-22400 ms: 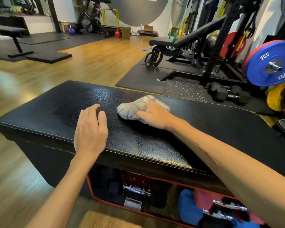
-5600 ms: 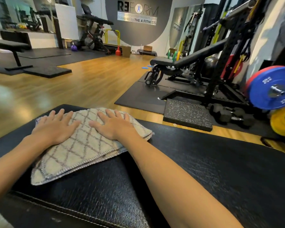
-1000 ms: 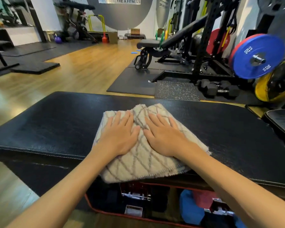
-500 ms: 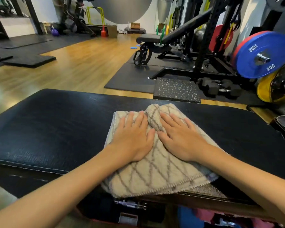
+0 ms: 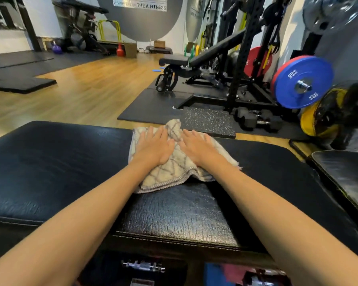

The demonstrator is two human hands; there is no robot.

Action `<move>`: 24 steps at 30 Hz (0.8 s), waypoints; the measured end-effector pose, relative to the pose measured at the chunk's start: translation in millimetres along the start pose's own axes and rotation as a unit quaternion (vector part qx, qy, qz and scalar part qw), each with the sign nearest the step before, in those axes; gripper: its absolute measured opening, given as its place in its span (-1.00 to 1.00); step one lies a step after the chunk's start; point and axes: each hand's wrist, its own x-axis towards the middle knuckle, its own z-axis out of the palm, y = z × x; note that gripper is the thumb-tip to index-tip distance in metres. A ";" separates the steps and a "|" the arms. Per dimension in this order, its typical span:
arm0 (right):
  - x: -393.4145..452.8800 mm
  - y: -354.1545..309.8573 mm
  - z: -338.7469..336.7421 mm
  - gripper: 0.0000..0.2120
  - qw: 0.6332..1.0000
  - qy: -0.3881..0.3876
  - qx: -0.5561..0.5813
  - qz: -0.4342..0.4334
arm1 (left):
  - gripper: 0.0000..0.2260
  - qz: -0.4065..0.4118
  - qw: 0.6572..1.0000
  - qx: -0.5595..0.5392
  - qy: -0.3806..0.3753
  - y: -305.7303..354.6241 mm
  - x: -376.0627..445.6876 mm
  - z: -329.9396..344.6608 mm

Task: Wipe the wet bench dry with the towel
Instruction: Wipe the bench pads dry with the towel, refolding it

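I am pressing my left hand (image 5: 156,148) flat, fingers straight, on the towel (image 5: 174,168), which is lying under both palms at the far edge of the black bench (image 5: 50,166). Just beside it, thumbs nearly touching, my right hand (image 5: 198,148) is pressing down flat too. Beyond my right hand, a blue weight plate (image 5: 303,81) is standing.

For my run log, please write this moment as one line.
towel: on bench, far edge | left hand: flat on towel | right hand: flat on towel
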 end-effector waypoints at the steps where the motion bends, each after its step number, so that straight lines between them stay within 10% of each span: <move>1: -8.3 0.6 -0.3 -0.47 1.000 -0.004 -0.003 -0.005 | -0.46 0.003 1.000 0.000 0.000 1.8 -6.3 -1.0; 17: -205.9 19.7 -7.3 -0.43 0.999 -0.032 -0.011 0.000 | -0.21 0.155 0.988 -0.022 -0.013 64.7 -166.4 -5.1; 24: -170.0 47.4 -20.5 -0.48 0.998 -0.057 -0.014 0.011 | -0.20 0.175 0.984 -0.019 -0.021 75.7 -128.1 -1.2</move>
